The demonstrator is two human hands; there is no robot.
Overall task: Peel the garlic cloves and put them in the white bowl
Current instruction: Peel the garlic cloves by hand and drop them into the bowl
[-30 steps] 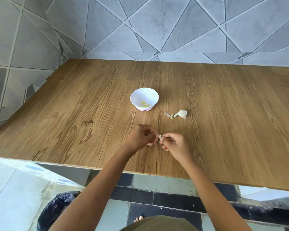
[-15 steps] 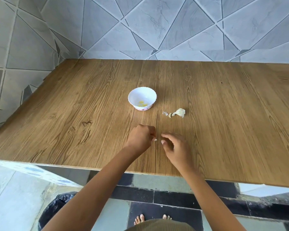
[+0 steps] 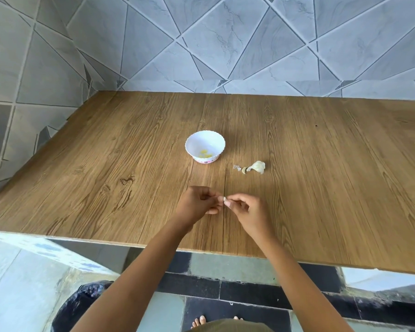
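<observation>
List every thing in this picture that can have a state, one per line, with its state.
small whitish garlic clove: pinched between both hands' fingertips.
left hand: fingers curled, pinching the clove.
right hand: fingers curled, pinching the clove.
white scalloped bowl: upright on the brown wooden table, holding yellowish pieces.
pale garlic piece with papery skin: lying on the table right of the bowl, untouched.

Left hand and right hand, tips together on a pale bit, perhaps garlic.
</observation>
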